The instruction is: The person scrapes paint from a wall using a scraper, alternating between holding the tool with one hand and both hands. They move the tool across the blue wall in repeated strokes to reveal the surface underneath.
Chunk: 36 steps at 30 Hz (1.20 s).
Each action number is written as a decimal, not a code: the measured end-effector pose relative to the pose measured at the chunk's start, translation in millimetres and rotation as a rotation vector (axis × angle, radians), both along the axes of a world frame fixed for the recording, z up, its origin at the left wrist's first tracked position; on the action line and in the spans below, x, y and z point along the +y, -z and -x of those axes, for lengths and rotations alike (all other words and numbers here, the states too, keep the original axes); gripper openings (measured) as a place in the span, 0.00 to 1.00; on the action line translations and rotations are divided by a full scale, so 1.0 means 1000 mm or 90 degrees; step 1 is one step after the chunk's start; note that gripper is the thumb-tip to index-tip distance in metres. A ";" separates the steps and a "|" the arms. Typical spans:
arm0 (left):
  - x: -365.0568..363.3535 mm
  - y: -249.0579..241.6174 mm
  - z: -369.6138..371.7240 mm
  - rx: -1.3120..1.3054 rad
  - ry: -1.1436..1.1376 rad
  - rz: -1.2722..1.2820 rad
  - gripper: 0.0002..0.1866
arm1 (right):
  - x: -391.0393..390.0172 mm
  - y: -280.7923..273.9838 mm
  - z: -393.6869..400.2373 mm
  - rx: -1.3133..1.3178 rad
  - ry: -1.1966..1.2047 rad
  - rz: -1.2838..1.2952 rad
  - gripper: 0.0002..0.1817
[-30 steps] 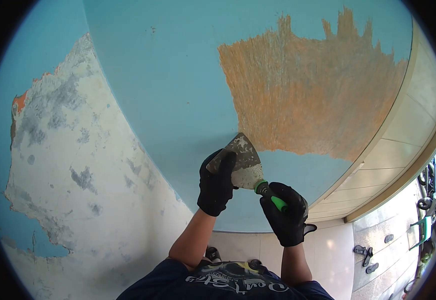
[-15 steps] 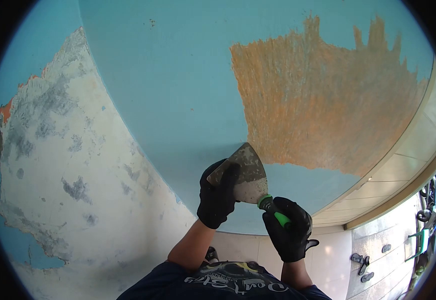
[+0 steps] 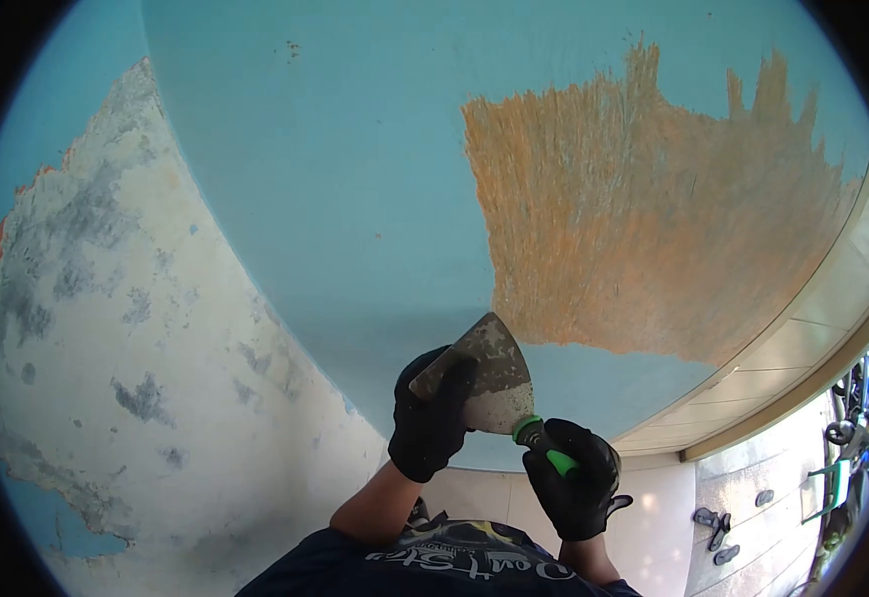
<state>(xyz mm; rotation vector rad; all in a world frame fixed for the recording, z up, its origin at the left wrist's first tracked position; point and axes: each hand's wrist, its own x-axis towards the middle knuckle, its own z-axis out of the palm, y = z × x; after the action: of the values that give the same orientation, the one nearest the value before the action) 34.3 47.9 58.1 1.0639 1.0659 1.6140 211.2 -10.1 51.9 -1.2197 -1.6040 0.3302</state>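
A wide scraper (image 3: 499, 388) with a stained metal blade and a green and black handle is held in front of my body. My right hand (image 3: 574, 478), in a black glove, is wrapped round its handle. The gloved fingers of my left hand (image 3: 433, 413) are closed on the left side of the blade, thumb across its face. Beyond the blade's tip is a blue wall (image 3: 355, 199). A rough orange-brown patch (image 3: 604, 219), where the blue is gone, spreads to the upper right of the scraper.
At left, another wall has a large whitish patch (image 3: 186, 348) with grey blotches and ragged edges. A pale ledge (image 3: 783, 348) curves along the right. Sandals (image 3: 718, 527) lie on the tiled floor at lower right, near a green-framed object (image 3: 833, 488) and parked motorbikes (image 3: 843, 430).
The view has tilted slightly, so the wall patches and the scraper sit a little lower. Both hands keep the same hold on the scraper.
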 end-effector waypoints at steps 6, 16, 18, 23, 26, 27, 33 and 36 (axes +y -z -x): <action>0.007 0.018 0.006 0.065 0.034 -0.070 0.15 | 0.006 -0.002 -0.001 -0.006 -0.002 0.009 0.20; 0.009 -0.010 0.003 -0.007 -0.044 -0.020 0.15 | 0.011 -0.004 0.007 0.044 -0.015 0.058 0.20; 0.017 -0.019 0.007 -0.054 -0.041 0.028 0.15 | 0.026 -0.011 0.009 0.029 -0.049 -0.043 0.21; 0.013 -0.029 0.011 0.108 -0.144 -0.216 0.13 | 0.013 -0.022 0.015 0.036 -0.053 -0.083 0.22; -0.004 -0.014 0.009 0.120 -0.107 -0.171 0.14 | -0.002 0.002 0.009 0.065 -0.049 -0.011 0.21; -0.006 -0.012 0.006 0.064 -0.067 -0.105 0.14 | -0.006 0.001 0.007 0.061 -0.036 0.030 0.21; -0.002 -0.015 -0.001 -0.020 0.009 0.019 0.17 | 0.002 0.005 0.000 0.024 -0.010 0.006 0.20; 0.001 -0.013 0.000 -0.019 0.000 0.037 0.18 | 0.007 0.006 0.001 0.060 -0.031 -0.010 0.20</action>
<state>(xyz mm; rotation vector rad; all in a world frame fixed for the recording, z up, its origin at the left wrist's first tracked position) 34.1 49.3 70.8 0.9983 1.0854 1.5853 210.0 -3.5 45.5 -1.1392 -1.5544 0.3997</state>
